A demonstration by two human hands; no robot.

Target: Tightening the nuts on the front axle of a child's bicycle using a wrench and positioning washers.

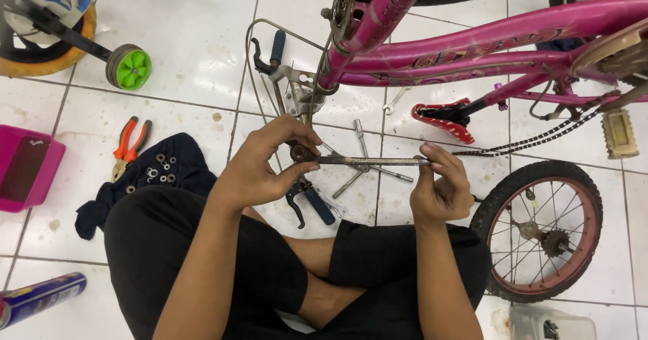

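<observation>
White floor tiles (196, 36) lie under a pink bicycle frame (472, 36). Left hand (260, 168) and right hand (439, 185), forearms raised from crossed legs, pinch opposite ends of a level metal rod (368, 160).

left hand (260, 168): fingers pinched shut, palm down | right hand (442, 185): fingers curled, pinching, palm up
</observation>
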